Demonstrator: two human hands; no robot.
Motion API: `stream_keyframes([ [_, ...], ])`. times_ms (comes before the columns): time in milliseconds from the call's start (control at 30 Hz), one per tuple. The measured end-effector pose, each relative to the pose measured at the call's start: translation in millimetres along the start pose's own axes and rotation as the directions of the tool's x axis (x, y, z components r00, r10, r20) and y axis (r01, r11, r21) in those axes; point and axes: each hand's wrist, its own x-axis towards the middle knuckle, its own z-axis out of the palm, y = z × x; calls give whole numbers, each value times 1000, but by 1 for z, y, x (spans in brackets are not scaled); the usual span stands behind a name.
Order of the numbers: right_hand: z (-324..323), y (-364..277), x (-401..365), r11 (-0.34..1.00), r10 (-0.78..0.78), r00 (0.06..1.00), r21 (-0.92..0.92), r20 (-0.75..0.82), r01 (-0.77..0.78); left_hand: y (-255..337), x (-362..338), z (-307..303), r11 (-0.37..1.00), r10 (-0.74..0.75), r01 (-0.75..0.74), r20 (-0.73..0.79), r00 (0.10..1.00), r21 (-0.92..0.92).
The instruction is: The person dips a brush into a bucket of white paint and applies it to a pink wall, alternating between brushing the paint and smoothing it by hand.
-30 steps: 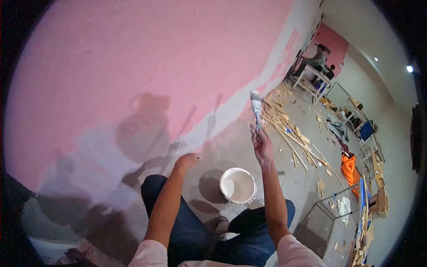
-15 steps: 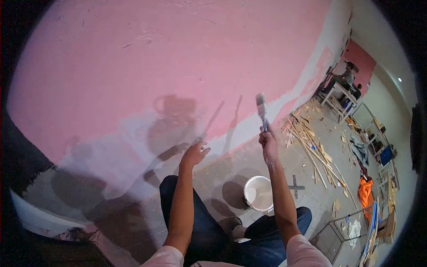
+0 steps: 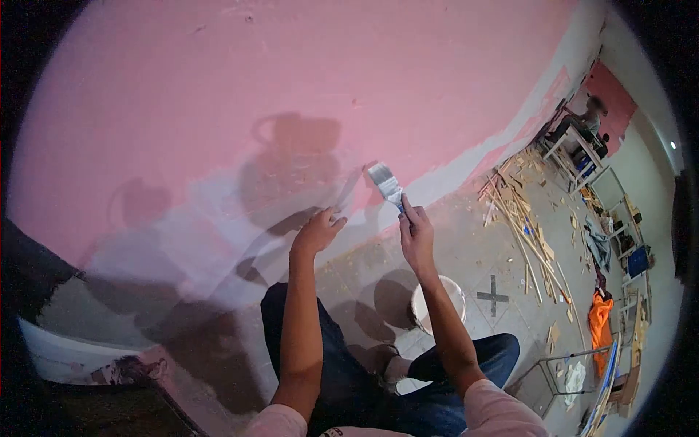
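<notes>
My right hand [image 3: 416, 231] is closed around the handle of a paintbrush [image 3: 386, 183]. The brush's flat, wide bristles point up and to the left, overlapping the lower part of a pink wall [image 3: 408, 80] in this view. Over to the left, my left hand [image 3: 317, 231] is raised near the wall's foot with its fingers apart and nothing in them. A white bucket [image 3: 456, 295] stands on the floor beneath my right forearm, which hides part of it. Along its base the wall shows a pale, unpainted-looking strip [image 3: 451, 175], and shadows of my arms and head fall across it.
Wood strips and scraps [image 3: 524, 226] litter the grey floor at right. A dark tape cross [image 3: 493, 296] lies beside the bucket. Further right are an orange cloth [image 3: 601, 324] and a metal frame [image 3: 542, 364]. A person [image 3: 590, 116] sits at a white table [image 3: 571, 156] far back.
My right hand has moved left and slightly down with the paintbrush, whose bristles now tilt left toward the wall. My left hand has stayed nearly in place. The view has shifted slightly.
</notes>
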Motion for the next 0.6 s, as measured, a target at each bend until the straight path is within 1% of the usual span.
stream_keyframes([
  [67,8,0,4,999,-1,1000,-32,-6,0,0,5,5,1000,-3,3,11,1000,9],
  [133,11,-3,7,999,-25,1000,-45,-4,25,-4,18,12,999,11,-9,48,999,-36],
  [167,13,-4,9,999,-12,1000,-35,1,12,-7,23,16,998,19,-16,66,998,-57],
  [267,14,-8,16,1000,3,1000,-13,2,-3,11,14,9,997,49,-49,0,999,-59],
  [367,17,-14,25,1000,-18,1000,-13,-16,17,18,17,-1,1000,9,-8,-38,999,17],
  [467,21,-11,28,1000,-29,999,-6,-39,28,31,6,-7,999,-47,48,-39,998,24],
  [533,23,-8,26,999,-34,998,4,-51,35,11,12,8,1000,7,-7,-55,998,0],
  [600,26,-7,25,999,-43,997,8,-56,44,11,12,9,999,34,-35,-67,997,-8],
])
